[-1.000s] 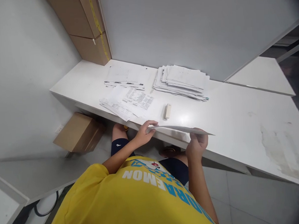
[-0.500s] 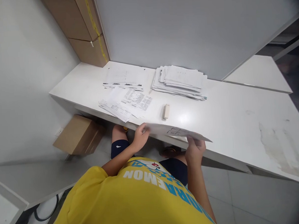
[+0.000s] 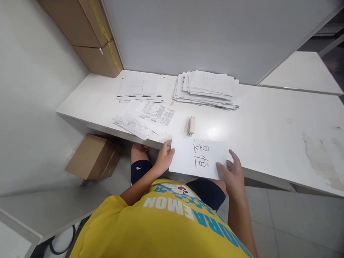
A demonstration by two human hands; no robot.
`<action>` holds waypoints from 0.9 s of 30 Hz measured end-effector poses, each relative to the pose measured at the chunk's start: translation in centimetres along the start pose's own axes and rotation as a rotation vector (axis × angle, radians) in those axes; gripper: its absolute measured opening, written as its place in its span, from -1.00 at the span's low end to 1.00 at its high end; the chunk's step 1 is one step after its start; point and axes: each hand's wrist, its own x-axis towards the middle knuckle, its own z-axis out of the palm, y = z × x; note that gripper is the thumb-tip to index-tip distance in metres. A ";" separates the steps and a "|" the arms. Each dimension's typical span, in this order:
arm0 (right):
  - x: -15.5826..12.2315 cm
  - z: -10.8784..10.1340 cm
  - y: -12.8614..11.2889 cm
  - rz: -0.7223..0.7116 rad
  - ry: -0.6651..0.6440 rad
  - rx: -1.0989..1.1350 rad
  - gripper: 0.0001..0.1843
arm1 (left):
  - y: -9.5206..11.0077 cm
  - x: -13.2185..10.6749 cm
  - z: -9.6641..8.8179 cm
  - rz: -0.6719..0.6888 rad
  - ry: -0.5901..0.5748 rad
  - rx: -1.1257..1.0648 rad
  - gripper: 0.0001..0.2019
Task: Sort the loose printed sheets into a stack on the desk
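Observation:
I hold a white sheet of paper [image 3: 200, 157] with large handwritten characters, face up toward me, at the near edge of the white desk [image 3: 263, 128]. My left hand [image 3: 164, 159] grips its left edge. My right hand [image 3: 232, 172] pinches its lower right corner, fingers partly spread behind it. A small beige stapler [image 3: 191, 125] lies on the desk just beyond the sheet.
A thick stack of papers [image 3: 207, 90] sits at the back of the desk; two looser piles of printed sheets [image 3: 144, 117] lie to the left. Cardboard boxes [image 3: 95, 37] stand in the back corner. Another box [image 3: 93, 156] is on the floor under the desk.
The sheet was held nearly edge-on and flat; it has been tilted up so its written face now shows. Both hands dropped slightly toward my body.

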 end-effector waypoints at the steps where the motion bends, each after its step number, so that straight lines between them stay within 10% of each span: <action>1: 0.4 -0.1 0.0 -0.011 0.006 -0.009 -0.02 | 0.2 0.2 -0.3 -0.001 -0.013 0.051 -0.58; 8: 4.1 -1.3 -1.3 -0.159 0.083 -0.239 -0.33 | 2.6 0.8 -1.9 0.054 -0.306 0.514 -0.61; 17: 5.9 -2.9 -0.9 -0.110 0.152 -0.284 -0.52 | 2.9 -0.3 -0.5 0.216 -0.268 0.640 -0.63; 27: 5.1 -3.1 0.3 -0.148 0.104 -0.171 -0.58 | 2.9 8.2 3.5 0.752 -0.229 0.924 -0.50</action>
